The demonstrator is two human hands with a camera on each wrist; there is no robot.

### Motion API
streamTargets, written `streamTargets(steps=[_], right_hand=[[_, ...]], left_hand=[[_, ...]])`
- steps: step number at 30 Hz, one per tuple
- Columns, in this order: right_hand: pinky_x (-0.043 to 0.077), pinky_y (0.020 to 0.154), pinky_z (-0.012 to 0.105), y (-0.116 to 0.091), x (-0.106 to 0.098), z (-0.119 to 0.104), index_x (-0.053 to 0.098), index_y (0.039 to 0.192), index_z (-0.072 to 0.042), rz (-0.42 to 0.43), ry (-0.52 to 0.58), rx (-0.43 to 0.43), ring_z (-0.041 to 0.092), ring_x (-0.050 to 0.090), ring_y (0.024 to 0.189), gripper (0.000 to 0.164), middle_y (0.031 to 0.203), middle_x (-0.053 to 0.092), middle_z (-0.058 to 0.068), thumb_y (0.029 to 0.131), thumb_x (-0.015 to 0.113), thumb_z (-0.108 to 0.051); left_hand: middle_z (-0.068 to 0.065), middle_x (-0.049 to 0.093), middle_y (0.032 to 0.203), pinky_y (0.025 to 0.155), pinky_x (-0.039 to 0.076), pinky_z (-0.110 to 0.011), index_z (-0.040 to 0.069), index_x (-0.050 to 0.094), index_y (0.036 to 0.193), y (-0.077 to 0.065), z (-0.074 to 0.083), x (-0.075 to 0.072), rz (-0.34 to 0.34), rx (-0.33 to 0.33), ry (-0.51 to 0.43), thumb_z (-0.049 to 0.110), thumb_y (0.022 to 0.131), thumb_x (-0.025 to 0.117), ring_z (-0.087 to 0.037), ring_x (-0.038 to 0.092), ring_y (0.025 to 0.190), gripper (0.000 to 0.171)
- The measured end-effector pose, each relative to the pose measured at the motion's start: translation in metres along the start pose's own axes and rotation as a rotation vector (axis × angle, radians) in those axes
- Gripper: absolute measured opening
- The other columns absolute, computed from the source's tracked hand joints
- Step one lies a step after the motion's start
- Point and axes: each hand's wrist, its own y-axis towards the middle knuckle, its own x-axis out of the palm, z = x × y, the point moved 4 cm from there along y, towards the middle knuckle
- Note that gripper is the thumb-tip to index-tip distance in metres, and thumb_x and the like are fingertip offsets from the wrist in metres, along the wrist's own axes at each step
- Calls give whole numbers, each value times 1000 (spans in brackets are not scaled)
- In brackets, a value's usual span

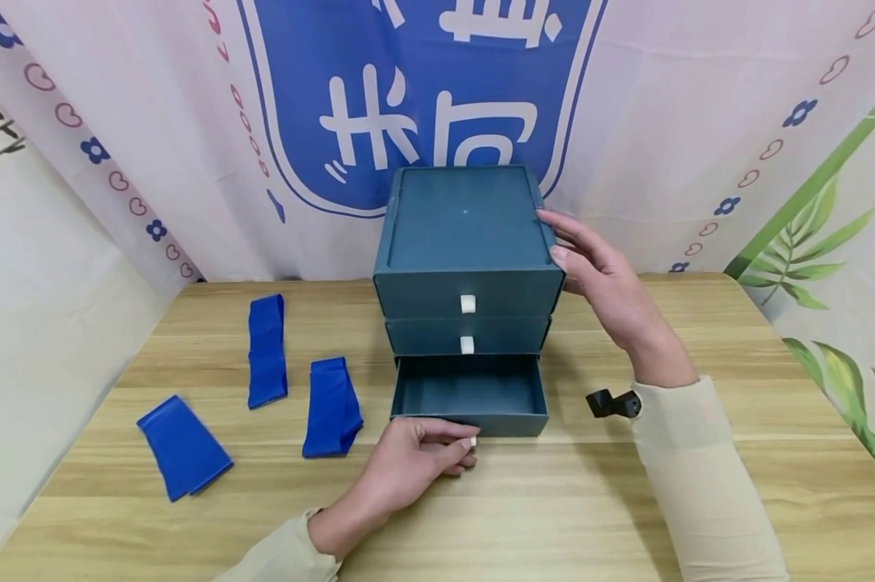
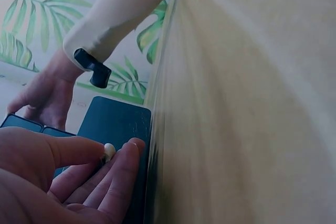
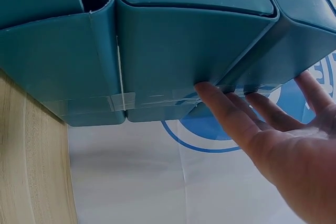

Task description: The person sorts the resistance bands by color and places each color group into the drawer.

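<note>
A dark teal chest of three stacked drawers [image 1: 473, 218] stands on the table against the curtain. Its bottom drawer [image 1: 510, 425] is pulled out, and its visible inside is bare. My left hand [image 1: 415, 465] pinches the small white knob [image 2: 108, 152] of that drawer between thumb and fingers. The upper two drawers are closed, each with a white knob [image 1: 468, 304]. Against the chest's right side my right hand [image 1: 612, 295] rests with fingers spread; in the right wrist view its fingertips [image 3: 205, 88] touch the side wall.
Left of the chest lie three folded blue cloth-like strips: one at the back [image 1: 266, 352], one nearer the chest [image 1: 331, 408] and one at the front left [image 1: 184, 446]. A black wrist device [image 1: 613, 403] juts from the right sleeve. A printed curtain [image 1: 321, 242] hangs behind the wooden table [image 1: 553, 517].
</note>
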Motion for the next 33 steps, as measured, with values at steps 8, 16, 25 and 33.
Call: streamTargets(steps=[8, 16, 25, 33], right_hand=[[39, 123, 68, -1, 0, 0, 47, 163, -37, -4, -11, 7, 31, 47, 153, 48, 175, 36, -4, 114, 48, -37], [39, 123, 68, -1, 0, 0, 47, 163, -38, 0, -16, 9, 31, 47, 153, 48, 175, 36, -5, 114, 49, -38], [39, 123, 67, -1, 0, 1, 47, 163, -38, -1, -17, 13, 31, 47, 153, 49, 175, 36, -4, 114, 49, -39], [40, 123, 66, -1, 0, 0, 47, 163, -38, -8, -12, 13, 30, 46, 153, 49, 175, 35, -6, 114, 49, -39]], left_hand=[[-8, 84, 97, 78, 67, -31, 10, 84, 117, -8, -4, 1, -12, -21, -1, 15, 101, 76, -20, 82, 86, 18], [-12, 84, 101, 76, 67, -31, 7, 83, 119, -11, -6, 3, -27, -5, -37, 13, 101, 75, -21, 82, 88, 20], [-11, 84, 104, 75, 67, -31, 8, 83, 118, -12, -6, 5, -36, -7, -36, 12, 101, 75, -21, 82, 88, 20], [-10, 84, 99, 73, 67, -31, 9, 83, 119, -12, -5, 5, -44, -14, -19, 13, 101, 75, -20, 82, 82, 20]])
